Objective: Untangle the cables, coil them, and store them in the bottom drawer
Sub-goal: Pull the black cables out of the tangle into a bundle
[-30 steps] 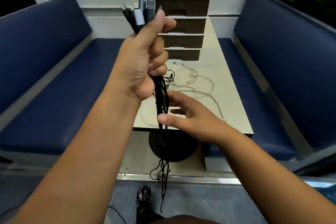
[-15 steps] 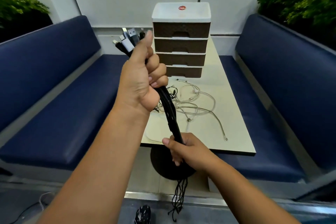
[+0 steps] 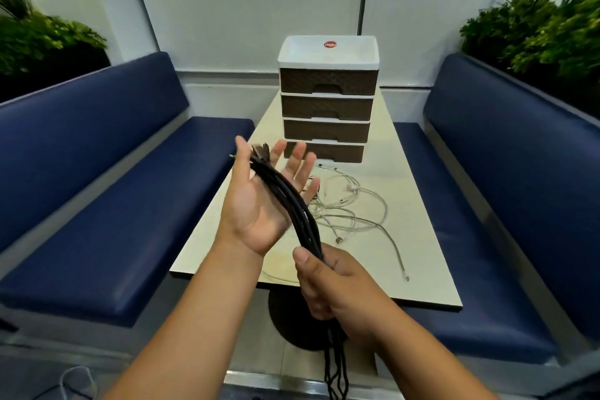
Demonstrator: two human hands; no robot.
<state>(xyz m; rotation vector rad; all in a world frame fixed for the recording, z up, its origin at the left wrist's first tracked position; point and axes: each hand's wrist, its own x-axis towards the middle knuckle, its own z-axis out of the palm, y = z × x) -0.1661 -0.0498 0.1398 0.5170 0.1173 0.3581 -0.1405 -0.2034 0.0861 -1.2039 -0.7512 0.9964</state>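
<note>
Here, the left hand (image 3: 259,208) lies flat and open under the black cables (image 3: 289,201). The right hand (image 3: 328,282) squeezes them near the table (image 3: 422,237) edge. Their low ends are cut off.

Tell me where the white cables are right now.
The white cables lie tangled on the table, in front of the drawer unit, just right of the hands.

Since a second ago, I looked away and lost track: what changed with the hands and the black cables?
The left hand came down and opened; the black cables now lie across its palm. The right hand closed round them lower down. The white cables on the table and the shut drawers stayed put.
</note>
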